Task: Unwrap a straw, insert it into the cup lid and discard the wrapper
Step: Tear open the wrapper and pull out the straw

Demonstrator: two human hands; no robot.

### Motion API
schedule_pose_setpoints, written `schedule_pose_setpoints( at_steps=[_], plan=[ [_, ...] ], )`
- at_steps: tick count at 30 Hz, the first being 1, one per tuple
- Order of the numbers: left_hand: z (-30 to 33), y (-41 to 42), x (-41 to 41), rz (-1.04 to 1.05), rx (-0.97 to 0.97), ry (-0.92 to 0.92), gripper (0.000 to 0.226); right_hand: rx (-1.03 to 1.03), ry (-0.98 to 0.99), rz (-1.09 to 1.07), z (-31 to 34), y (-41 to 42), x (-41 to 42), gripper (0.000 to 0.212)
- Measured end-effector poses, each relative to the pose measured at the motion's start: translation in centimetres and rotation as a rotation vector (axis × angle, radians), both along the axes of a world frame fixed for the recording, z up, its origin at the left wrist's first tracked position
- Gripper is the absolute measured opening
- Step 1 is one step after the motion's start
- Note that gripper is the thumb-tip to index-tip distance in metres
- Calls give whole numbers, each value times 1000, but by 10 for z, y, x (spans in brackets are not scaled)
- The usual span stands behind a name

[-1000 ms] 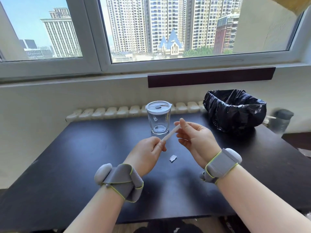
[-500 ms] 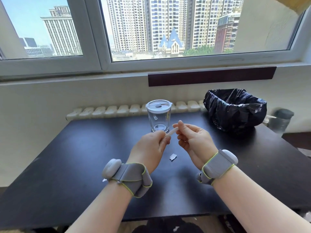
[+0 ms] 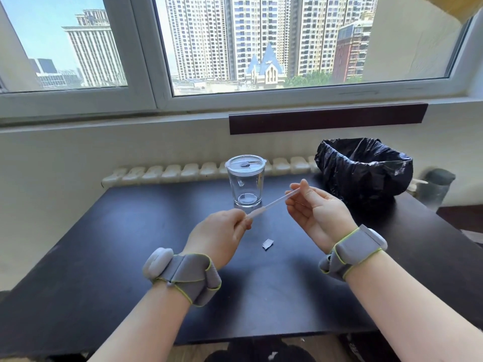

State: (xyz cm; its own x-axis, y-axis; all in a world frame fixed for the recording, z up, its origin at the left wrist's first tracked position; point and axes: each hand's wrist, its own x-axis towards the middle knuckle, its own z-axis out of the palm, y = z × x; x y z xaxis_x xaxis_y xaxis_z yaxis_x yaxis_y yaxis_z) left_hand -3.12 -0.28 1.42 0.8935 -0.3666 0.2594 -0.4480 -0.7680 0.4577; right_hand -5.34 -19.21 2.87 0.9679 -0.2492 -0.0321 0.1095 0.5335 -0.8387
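Lidded glass cup (image 3: 245, 184) empty; black-lined bin (image 3: 364, 168), contents unseen.

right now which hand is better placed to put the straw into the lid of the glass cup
Right. The right hand pinches the bare end of the thin translucent straw, beside the clear lidded glass cup. The left hand only grips the bunched white wrapper and sits nearer the person.

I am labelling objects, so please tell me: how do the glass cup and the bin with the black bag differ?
The glass cup is clear and closed by a lid; the bin is hidden under a crinkled black bag and open on top. The cup is narrower, the bin wider. Both stand upright on the dark table.
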Motion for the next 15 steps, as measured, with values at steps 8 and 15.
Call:
schedule_pose_setpoints(
  at_steps=[8, 15],
  plan=[
    [-1, -13, -4, -50, -33, -35, 23, -148, 23, 195, -17, 26, -7, 6],
    [-5, -15, -1, 0, -17, -54, 26, -140, 22, 90, -14, 20, -4, 7]
  ],
)
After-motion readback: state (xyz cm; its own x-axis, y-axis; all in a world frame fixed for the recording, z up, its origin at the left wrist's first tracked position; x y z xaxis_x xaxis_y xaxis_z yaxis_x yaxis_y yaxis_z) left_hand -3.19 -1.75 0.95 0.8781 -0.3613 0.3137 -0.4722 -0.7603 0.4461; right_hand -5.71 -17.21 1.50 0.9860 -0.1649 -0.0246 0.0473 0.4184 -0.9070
